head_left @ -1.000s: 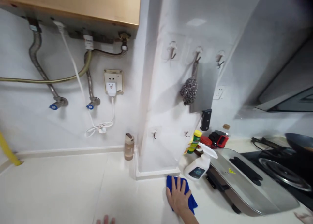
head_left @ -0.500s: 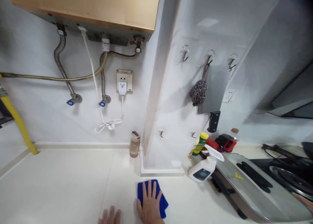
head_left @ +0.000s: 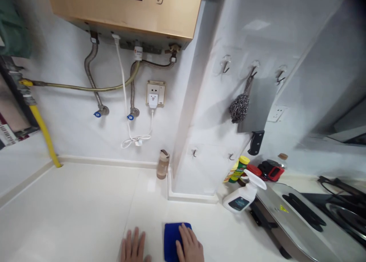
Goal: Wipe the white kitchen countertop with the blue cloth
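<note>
In the head view, a blue cloth is pressed flat onto the white countertop by the right hand, whose fingers are spread and laid over the cloth's right part rather than closed around it. The left hand is laid open, palm down, on the bare counter just beside the cloth, with nothing held. Only the fingers of both hands are shown; the wrists are cut off by the lower edge. A white spray bottle stands to the right, near a steel griddle lid, and a small brown bottle stands at the foot of the wall corner. Should the cloth be swept wide to the right, the spray bottle could be knocked over; a push towards the corner could tip the brown bottle. Because the cloth is merely pinned by flat fingers, it could bunch or slip out from under them.
</note>
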### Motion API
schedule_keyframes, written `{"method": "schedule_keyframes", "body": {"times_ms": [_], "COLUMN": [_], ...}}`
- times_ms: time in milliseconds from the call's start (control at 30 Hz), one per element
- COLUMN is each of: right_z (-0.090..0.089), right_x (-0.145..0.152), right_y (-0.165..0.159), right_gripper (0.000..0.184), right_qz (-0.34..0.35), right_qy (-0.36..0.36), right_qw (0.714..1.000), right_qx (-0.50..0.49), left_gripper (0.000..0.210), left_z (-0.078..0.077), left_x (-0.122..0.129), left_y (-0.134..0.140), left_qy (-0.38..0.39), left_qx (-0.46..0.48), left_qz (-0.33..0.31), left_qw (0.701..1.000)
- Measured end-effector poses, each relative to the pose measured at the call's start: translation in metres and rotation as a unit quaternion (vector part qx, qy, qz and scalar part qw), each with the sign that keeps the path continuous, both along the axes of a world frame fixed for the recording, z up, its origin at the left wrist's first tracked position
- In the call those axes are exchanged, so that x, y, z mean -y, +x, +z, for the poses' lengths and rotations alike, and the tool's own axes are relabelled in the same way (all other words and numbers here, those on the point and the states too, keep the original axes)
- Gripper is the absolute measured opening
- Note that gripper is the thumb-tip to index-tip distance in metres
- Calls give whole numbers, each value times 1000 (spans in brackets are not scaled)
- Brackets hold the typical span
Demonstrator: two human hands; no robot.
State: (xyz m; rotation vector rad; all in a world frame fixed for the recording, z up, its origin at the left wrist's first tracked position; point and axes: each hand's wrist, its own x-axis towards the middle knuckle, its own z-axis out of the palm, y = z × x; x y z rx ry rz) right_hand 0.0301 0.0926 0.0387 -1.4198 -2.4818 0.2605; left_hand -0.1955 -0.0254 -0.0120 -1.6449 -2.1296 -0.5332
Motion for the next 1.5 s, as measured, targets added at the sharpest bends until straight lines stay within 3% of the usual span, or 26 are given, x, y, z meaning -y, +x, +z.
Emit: {"method": "schedule_keyframes", "body": {"times_ms": [67, 167, 267, 367, 533, 667, 833, 967, 1167, 1333, 1500], "right_z": [21, 49, 57, 48, 31, 38, 35, 23, 27, 25, 18], "right_x": [-3, -6, -1, 19, 59, 61, 56, 51, 34, 51, 73], "right_y": [8, 12, 9, 3, -2, -2, -8, -10, 4, 16, 20], "right_gripper": [55, 58, 63, 79, 59, 53, 33, 29, 34, 32, 60], "right_qz": [12, 93, 115, 75, 2, 27, 118, 102, 88, 129, 171], "right_qy": [-21, -55, -100, -87, 16, 72, 113, 111, 84, 55, -15], "right_qw": [1000, 993, 987, 991, 999, 996, 986, 987, 983, 977, 968], "right_qx": [11, 44, 61, 66, 46, 41, -20, -51, -138, -162, -181], "left_gripper": [60, 63, 63, 60, 50, 44, 31, 11, 15, 13, 13], "left_z": [11, 24, 27, 22, 18, 22, 23, 28, 56, 69, 84], "left_x": [3, 6, 7, 11, 23, 24, 10, 4, 9, 12, 10], "left_y": [4, 10, 11, 9, 31, 61, 75, 77, 78, 78, 76], "left_qy": [-11, -21, -4, 10, 1, -20, -13, -28, -51, -52, -42], "left_qx": [8, 15, 3, 3, 45, 79, 122, 160, 291, 347, 409], "left_qz": [2, 4, -2, -17, -73, -143, -142, -124, -199, -170, -165], "left_qw": [1000, 1000, 1000, 1000, 996, 986, 982, 979, 935, 921, 897]}}
